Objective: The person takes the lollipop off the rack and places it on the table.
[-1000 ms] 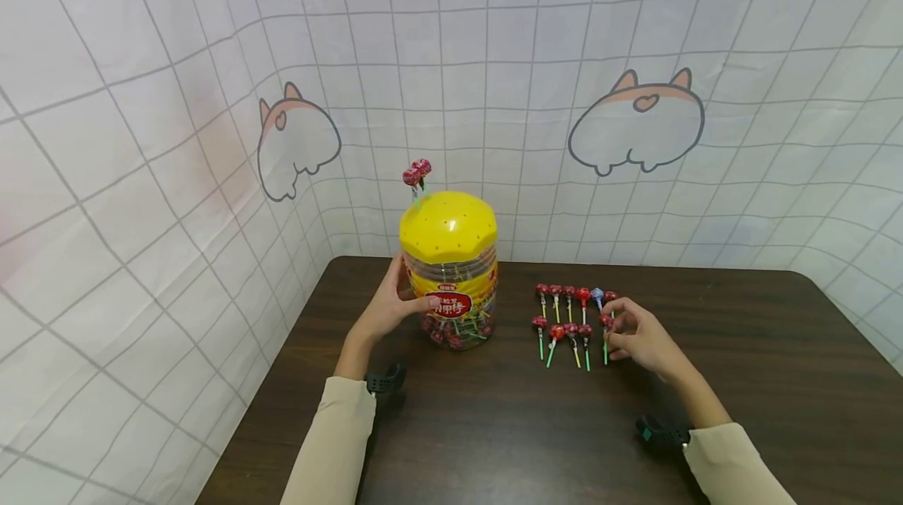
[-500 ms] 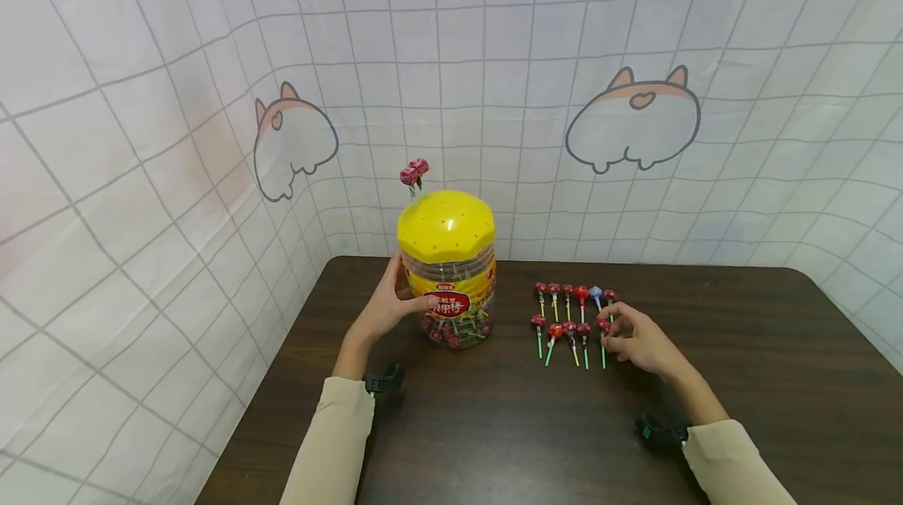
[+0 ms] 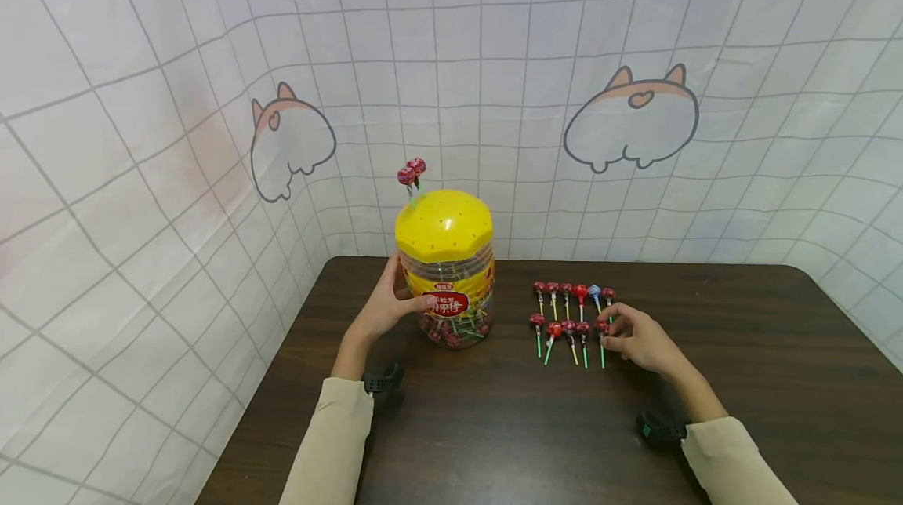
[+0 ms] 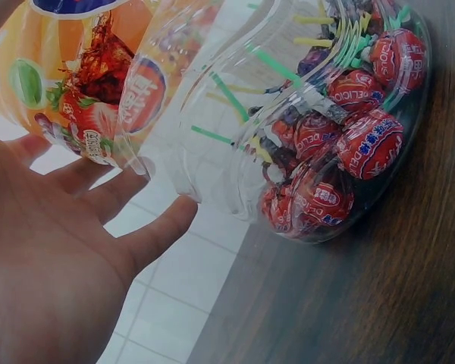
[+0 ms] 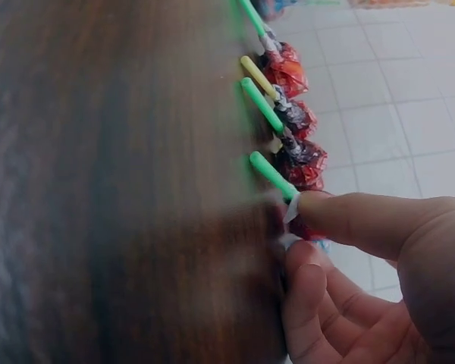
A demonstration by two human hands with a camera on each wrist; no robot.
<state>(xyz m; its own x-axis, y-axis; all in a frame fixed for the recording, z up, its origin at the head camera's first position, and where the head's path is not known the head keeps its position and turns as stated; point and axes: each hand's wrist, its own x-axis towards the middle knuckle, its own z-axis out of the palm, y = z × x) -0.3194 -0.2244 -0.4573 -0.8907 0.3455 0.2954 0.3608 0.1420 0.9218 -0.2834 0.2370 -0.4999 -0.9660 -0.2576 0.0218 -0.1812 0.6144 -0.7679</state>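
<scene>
A clear plastic jar with a yellow domed lid stands upright on the table, holding wrapped lollipops at its bottom. My left hand grips the jar's left side, thumb across the label and fingers reaching behind. In the left wrist view, fingertips touch the clear wall while the palm stays apart. My right hand pinches a red-wrapped lollipop with a green stick, at the right end of the front row. Thumb and fingers hide most of its head in the right wrist view.
Several lollipops lie side by side in the front row. Behind them is a second row with a blue-wrapped lollipop. Two lollipops stand upright from the lid. A white grid-patterned cloth hangs behind the dark wooden table.
My right hand has shifted slightly left with the pinched lollipop, closer to the rest of the front row. The left hand keeps its place on the jar. The head view has drifted slightly.
</scene>
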